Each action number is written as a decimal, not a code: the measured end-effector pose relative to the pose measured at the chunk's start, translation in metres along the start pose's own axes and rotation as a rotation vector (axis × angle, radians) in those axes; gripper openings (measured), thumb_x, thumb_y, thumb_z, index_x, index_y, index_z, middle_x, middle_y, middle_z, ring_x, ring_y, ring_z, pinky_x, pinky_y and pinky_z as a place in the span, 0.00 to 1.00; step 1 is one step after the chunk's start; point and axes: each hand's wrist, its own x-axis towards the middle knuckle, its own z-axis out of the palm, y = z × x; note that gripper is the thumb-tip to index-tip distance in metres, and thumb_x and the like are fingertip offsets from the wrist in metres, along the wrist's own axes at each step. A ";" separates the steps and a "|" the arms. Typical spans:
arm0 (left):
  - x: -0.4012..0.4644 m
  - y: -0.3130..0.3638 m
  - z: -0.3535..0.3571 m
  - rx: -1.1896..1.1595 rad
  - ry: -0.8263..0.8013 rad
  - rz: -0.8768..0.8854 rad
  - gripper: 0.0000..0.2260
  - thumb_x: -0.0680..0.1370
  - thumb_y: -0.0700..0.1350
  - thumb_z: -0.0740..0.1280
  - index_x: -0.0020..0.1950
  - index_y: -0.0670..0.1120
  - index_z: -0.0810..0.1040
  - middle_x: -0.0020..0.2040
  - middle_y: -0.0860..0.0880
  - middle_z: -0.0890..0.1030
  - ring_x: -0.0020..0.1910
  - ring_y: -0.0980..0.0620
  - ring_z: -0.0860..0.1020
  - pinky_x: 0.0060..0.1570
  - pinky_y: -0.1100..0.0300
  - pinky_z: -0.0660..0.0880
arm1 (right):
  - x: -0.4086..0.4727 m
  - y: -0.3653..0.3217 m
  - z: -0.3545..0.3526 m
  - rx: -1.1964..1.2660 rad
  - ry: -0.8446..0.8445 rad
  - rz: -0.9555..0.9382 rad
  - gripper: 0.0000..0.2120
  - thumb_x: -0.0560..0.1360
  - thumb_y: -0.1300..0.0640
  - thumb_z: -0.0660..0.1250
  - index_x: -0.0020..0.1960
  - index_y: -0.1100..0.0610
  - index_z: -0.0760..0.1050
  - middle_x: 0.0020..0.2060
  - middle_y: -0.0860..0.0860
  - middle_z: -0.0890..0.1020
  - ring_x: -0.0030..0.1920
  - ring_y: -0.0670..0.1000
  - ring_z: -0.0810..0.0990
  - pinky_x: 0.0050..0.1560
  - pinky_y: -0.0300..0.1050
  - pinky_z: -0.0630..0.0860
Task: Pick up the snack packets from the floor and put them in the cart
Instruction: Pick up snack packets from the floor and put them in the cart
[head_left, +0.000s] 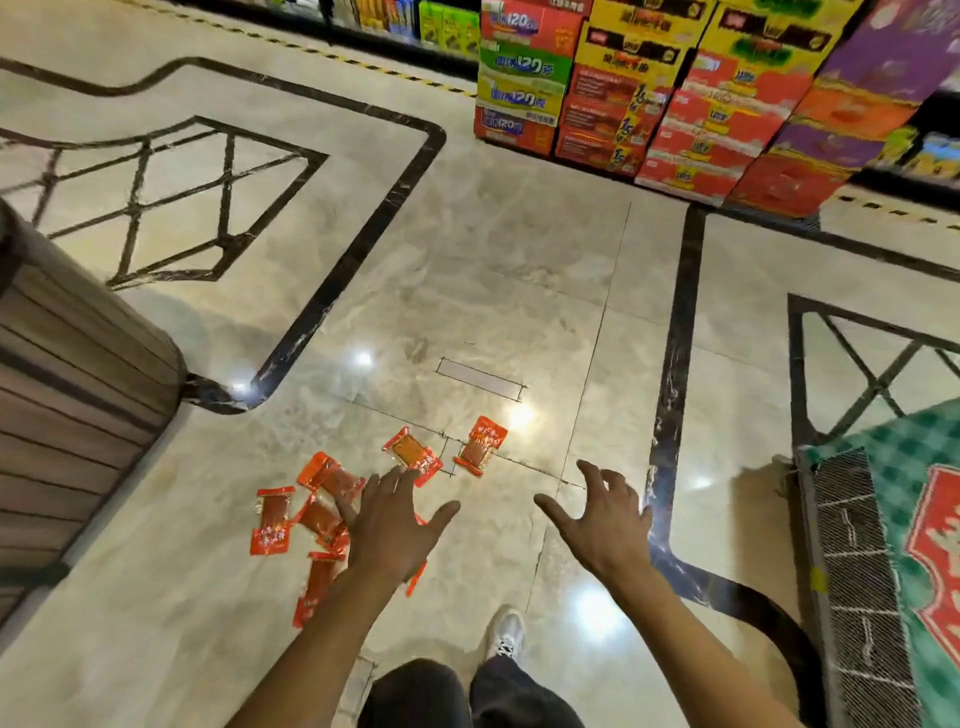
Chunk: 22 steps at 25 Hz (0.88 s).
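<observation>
At the far left edge a brown slatted wooden fixture (78, 395) stands on the glossy marble floor (467, 291), which carries dark inlaid border lines. Just to its right, low in the view, the orange-red snack packets (272, 519) lie scattered flat on the floor: one apart at the left of the group, several overlapping beside it, one long packet (314, 590) lower down and partly hidden by the forearm, and two more, packet (413, 454) and packet (482, 444), lying a little farther out, near each other but not touching.

Over the overlapping cluster hangs the left hand (389, 525), palm down, fingers straight and spread, thumb out to the right. It holds nothing; whether its fingertips touch a packet cannot be told from this angle.

Further right, the right hand (602, 525) is likewise spread wide, fingers slightly bent, empty, over bare floor and well apart from any packet.

Below the two arms show dark trousers and a white shoe (506, 636).

At the right edge stands the cart (852, 571), its metal mesh wall visible, with a green checked cloth or bag (914, 467) inside. Stacked colourful cartons (675, 93) fill the upper right.
</observation>
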 end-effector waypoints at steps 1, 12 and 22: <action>0.028 -0.003 0.016 -0.023 0.010 -0.029 0.42 0.71 0.78 0.54 0.78 0.55 0.66 0.81 0.52 0.64 0.81 0.46 0.57 0.77 0.36 0.48 | 0.035 0.000 0.012 0.029 -0.017 0.004 0.39 0.72 0.26 0.62 0.75 0.47 0.65 0.70 0.54 0.72 0.71 0.59 0.70 0.69 0.62 0.68; 0.409 -0.146 0.402 0.029 -0.030 -0.193 0.35 0.77 0.67 0.63 0.79 0.50 0.64 0.79 0.45 0.65 0.74 0.39 0.66 0.71 0.42 0.68 | 0.424 0.056 0.440 0.089 -0.277 0.028 0.38 0.74 0.32 0.66 0.75 0.54 0.64 0.65 0.61 0.74 0.62 0.63 0.78 0.59 0.56 0.77; 0.583 -0.215 0.551 -0.143 0.297 -0.684 0.37 0.71 0.71 0.68 0.71 0.50 0.68 0.65 0.35 0.69 0.60 0.31 0.73 0.61 0.37 0.74 | 0.590 0.028 0.626 0.317 -0.073 0.312 0.51 0.62 0.34 0.79 0.70 0.63 0.60 0.64 0.62 0.72 0.64 0.66 0.76 0.60 0.58 0.75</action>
